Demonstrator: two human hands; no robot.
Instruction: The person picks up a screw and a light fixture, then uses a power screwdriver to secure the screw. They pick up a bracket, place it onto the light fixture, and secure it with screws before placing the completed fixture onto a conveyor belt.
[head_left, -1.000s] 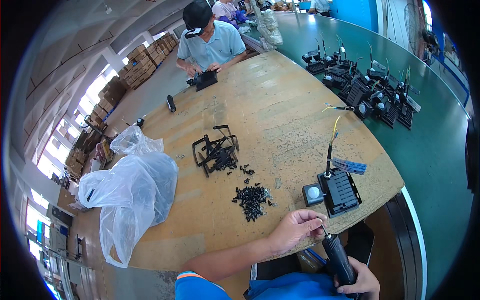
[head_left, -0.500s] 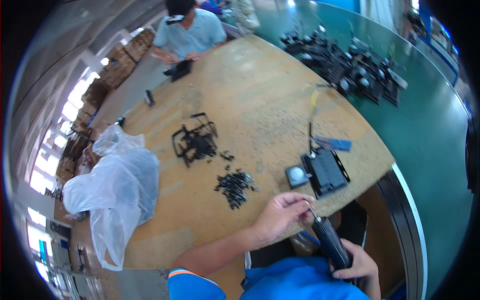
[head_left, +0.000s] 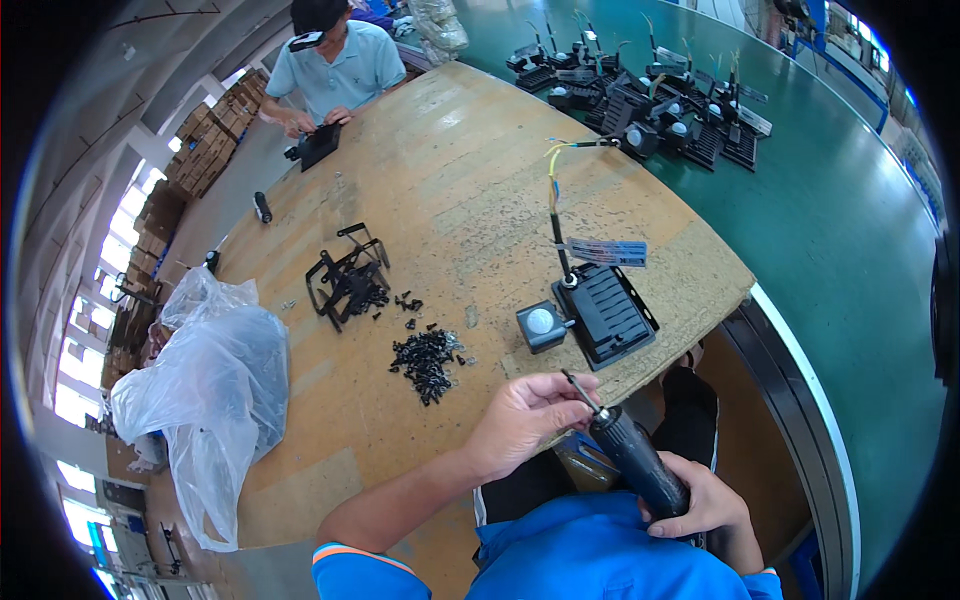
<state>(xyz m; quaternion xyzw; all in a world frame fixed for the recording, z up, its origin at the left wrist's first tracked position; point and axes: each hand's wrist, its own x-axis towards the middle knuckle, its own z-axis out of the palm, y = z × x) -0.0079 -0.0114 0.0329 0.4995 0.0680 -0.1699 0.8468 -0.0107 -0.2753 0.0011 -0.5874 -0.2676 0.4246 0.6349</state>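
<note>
My right hand [head_left: 702, 502] is wrapped around the black body of an electric screwdriver [head_left: 640, 463], which points up and to the left. At its slim bit, my left hand [head_left: 528, 418] has thumb and fingers pinched together; whatever small thing they may hold is hidden. Just beyond, on the table, lies a black finned floodlight [head_left: 606, 312] with a cable, loose coloured wire ends and a blue-and-white tag [head_left: 608, 252]. Attached at its left is a small sensor box [head_left: 541, 326] with a white dome. A pile of black screws [head_left: 426, 364] lies left of it.
Black brackets [head_left: 350, 280] lie beyond the screws. A clear plastic bag [head_left: 225, 370] covers the table's left edge. Several similar floodlights [head_left: 640, 105] crowd the green surface [head_left: 800, 250] at right. Across the table a co-worker [head_left: 340, 70] handles a black part [head_left: 319, 146].
The view has shifted, so the table things appear further left and higher. Both hands stay at the screwdriver, and more of its bit now shows beside my left fingertips.
</note>
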